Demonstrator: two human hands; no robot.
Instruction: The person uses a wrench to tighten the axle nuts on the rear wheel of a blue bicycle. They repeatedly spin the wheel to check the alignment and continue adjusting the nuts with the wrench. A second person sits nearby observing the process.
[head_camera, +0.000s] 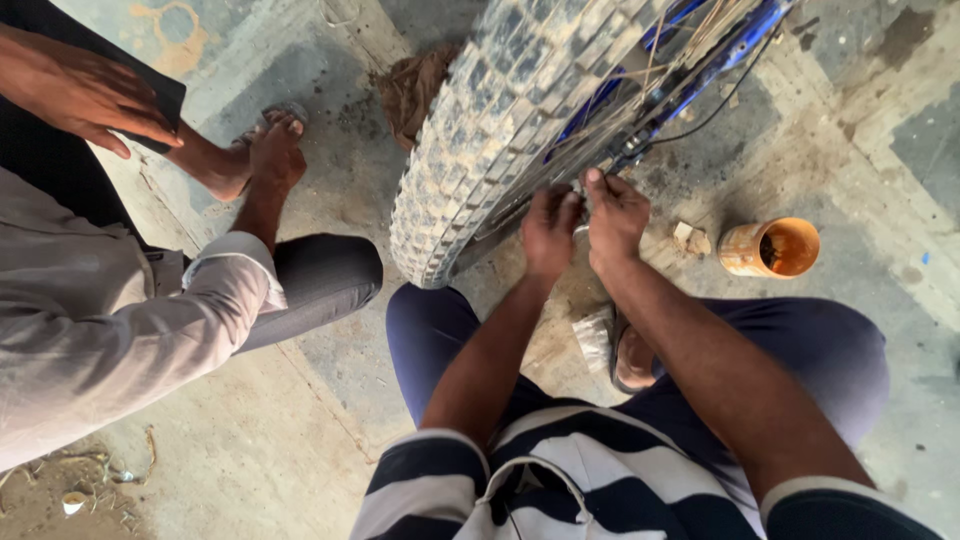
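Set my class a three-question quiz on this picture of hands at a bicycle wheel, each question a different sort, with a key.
1. True or false: both hands, left hand and right hand, are at the wheel beside the knobbly tyre.
2. The orange cup stands: A on the floor, B on a knee, C in a hand.
3. Fill in: the bicycle frame is ____.

Key: 1 true; 2 A; 3 blue.

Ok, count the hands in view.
3. The left hand and right hand are at the wheel; another person's hand is top left. Others may be hidden.
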